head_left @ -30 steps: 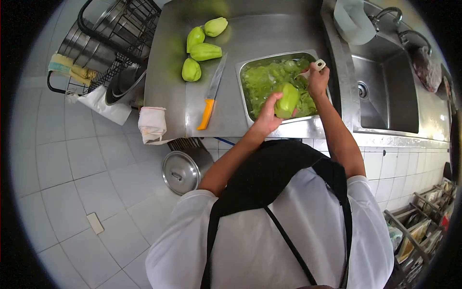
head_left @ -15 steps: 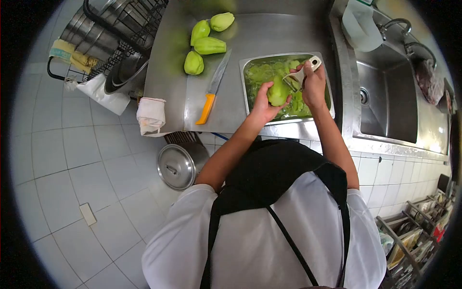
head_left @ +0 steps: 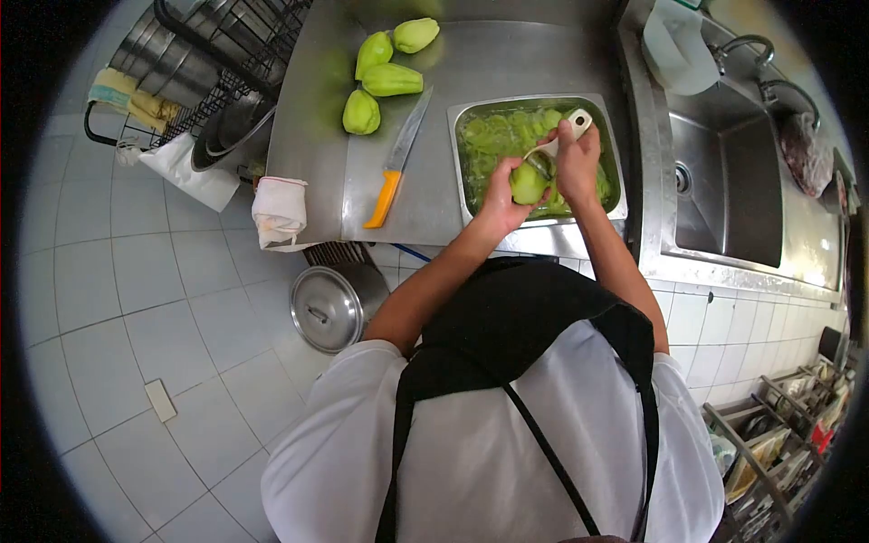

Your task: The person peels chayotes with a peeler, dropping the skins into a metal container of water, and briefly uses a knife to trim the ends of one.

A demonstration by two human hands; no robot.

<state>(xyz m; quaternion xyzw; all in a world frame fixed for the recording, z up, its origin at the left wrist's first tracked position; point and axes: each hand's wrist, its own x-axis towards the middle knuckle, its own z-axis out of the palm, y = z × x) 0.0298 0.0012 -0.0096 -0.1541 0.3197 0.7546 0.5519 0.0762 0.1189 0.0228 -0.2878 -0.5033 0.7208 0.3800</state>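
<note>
In my left hand (head_left: 504,201) is a pale green chayote (head_left: 527,184), held over a rectangular metal pan (head_left: 459,172). My right hand (head_left: 577,165) grips a cream-handled peeler (head_left: 580,119), its head against the upper side of the chayote. Green pieces (head_left: 498,134) lie in water inside the pan, though my hands hide part of them. Several whole chayotes (head_left: 393,80) rest on the steel counter to the left. Near them lies a knife (head_left: 386,195) with an orange handle, its blade pointing away from me.
A sink (head_left: 729,181) with taps is on the right, a white plastic container (head_left: 679,50) behind it. At the counter's left corner hangs a folded cloth (head_left: 280,210). A lidded pot (head_left: 328,309) stands below, and a wire rack (head_left: 231,77) holds metal pots.
My right hand has moved slightly left and closer to my body, bringing the peeler across the chayote. The chayote has turned in my left hand. The whole view has shifted slightly.
</note>
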